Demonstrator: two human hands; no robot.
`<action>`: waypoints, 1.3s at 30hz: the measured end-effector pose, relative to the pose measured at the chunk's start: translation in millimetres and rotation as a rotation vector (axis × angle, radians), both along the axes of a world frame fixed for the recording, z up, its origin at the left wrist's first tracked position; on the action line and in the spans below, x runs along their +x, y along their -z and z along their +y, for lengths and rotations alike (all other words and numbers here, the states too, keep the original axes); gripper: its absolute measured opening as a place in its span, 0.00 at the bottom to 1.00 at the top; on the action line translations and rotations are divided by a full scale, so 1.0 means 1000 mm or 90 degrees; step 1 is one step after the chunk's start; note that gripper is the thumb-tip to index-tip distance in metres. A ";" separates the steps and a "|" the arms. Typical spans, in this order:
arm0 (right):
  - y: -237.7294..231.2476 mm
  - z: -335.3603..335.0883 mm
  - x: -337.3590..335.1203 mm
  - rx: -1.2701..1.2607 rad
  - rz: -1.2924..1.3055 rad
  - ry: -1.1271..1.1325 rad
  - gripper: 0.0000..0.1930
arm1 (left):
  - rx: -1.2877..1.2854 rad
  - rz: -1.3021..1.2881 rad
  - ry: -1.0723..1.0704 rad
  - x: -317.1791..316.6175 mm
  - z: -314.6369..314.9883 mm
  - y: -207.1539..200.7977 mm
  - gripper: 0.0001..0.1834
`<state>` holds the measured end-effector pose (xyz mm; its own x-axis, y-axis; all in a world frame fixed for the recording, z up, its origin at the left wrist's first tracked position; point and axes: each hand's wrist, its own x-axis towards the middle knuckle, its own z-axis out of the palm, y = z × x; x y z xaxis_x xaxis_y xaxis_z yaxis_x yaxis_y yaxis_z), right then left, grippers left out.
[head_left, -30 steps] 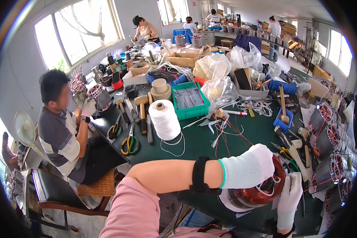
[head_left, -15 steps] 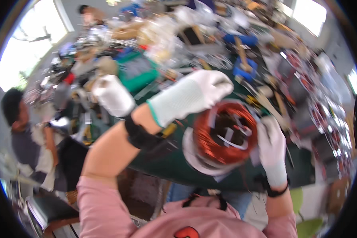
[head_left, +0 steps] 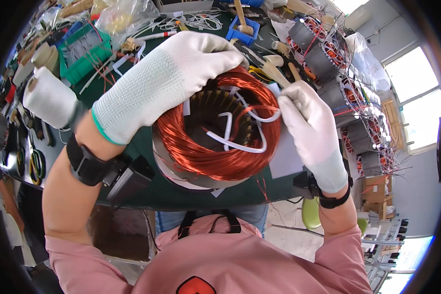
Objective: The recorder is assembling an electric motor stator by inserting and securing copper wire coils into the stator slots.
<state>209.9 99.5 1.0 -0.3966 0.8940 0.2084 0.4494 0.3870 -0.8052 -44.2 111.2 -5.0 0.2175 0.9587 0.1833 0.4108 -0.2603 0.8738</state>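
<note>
A motor stator [head_left: 167, 169] stands on the green table in front of me, with a thick ring of copper winding [head_left: 201, 159] on top. White insulating sleeves [head_left: 237, 145] and a few wire leads curl inside the ring. My left hand [head_left: 208, 56], in a white knit glove, reaches over the far side of the winding with its fingers curled closed. Anything in those fingertips is hidden. At the winding's right edge is my right hand [head_left: 301, 110], also gloved, with thumb and fingertips pinched beside a white sleeve. What it pinches is too small to make out.
Left of my arm stands a white thread spool [head_left: 51, 100], with scissors [head_left: 36, 164] nearby. A green basket [head_left: 85, 54] and a blue box [head_left: 242, 32] holding a mallet are farther back. More wound stators [head_left: 333, 78] line the right side. White paper [head_left: 285, 159] lies beside the winding.
The view has turned and come closer, so the stator looks larger and farther left. Both hands stay at the winding, left at the far side and right at the right edge.
</note>
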 end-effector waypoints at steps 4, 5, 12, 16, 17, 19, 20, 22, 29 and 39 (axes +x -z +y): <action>0.020 -0.010 -0.001 0.086 0.053 0.063 0.04 | -0.037 -0.043 0.008 0.006 -0.004 -0.005 0.22; 0.018 -0.003 -0.004 0.089 0.043 0.062 0.04 | -0.035 -0.053 0.008 0.005 0.000 -0.006 0.22; -0.015 0.010 -0.013 -0.158 0.025 0.068 0.04 | -0.004 -0.051 -0.006 0.000 -0.006 -0.001 0.20; -0.016 0.022 -0.011 -0.005 -0.016 -0.023 0.05 | -0.184 -0.039 0.033 -0.010 -0.010 -0.057 0.20; -0.014 0.025 -0.017 -0.014 -0.028 -0.050 0.05 | -0.319 -0.055 0.098 -0.016 -0.013 -0.066 0.20; -0.018 0.024 -0.019 0.002 -0.070 -0.025 0.05 | -0.200 0.017 0.027 -0.002 -0.019 -0.046 0.21; -0.021 0.024 -0.014 -0.001 -0.075 -0.016 0.05 | -0.216 0.017 0.026 0.000 -0.018 -0.046 0.21; -0.027 0.022 -0.005 -0.134 -0.105 -0.016 0.06 | -0.237 0.019 0.013 -0.007 -0.017 -0.060 0.22; -0.030 0.031 -0.015 -0.029 -0.218 -0.065 0.13 | -0.348 -0.255 -0.177 0.027 -0.021 -0.049 0.20; -0.024 0.028 -0.006 -0.067 -0.097 -0.080 0.10 | -0.154 -0.189 -0.005 0.001 -0.009 -0.021 0.17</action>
<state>203.8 127.3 25.2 -0.5263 0.8490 0.0464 0.5222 0.3658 -0.7704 -42.7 102.2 16.4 0.1808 0.9835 0.0060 0.1323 -0.0304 0.9907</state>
